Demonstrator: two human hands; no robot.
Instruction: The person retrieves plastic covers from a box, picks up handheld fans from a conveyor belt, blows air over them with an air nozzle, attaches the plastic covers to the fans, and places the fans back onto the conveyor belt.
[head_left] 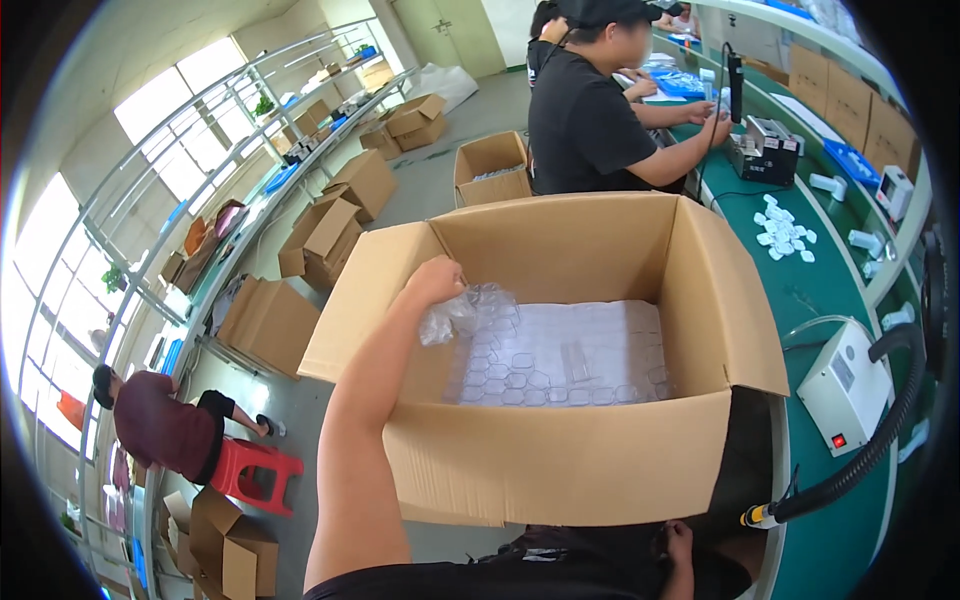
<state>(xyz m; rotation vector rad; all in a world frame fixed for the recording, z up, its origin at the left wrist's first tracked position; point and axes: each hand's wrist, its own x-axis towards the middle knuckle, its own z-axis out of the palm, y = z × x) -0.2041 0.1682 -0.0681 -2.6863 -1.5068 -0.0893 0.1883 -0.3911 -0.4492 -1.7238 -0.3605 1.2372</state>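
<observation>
A large open cardboard box [560,455] stands in front of me. At its left inner side, my left hand [437,281] is closed on crumpled clear plastic film [462,315], which hangs into the box. A layer of clear eight-sided plastic pieces [515,381] lies inside, partly over or under a whitish sheet [600,325]; which one I cannot tell. One clear piece [576,361] lies on top, near the middle. My right hand [679,541] is low by my lap, below the box's near wall, apart from it, and its fingers are not clear.
Right of the box runs a green workbench [800,275] with small white parts [783,232], a white machine [845,385] and a black hose [895,425]. A co-worker [595,105] sits beyond the box. Another person sits on a red stool [258,470] at left, near several cardboard boxes [265,325].
</observation>
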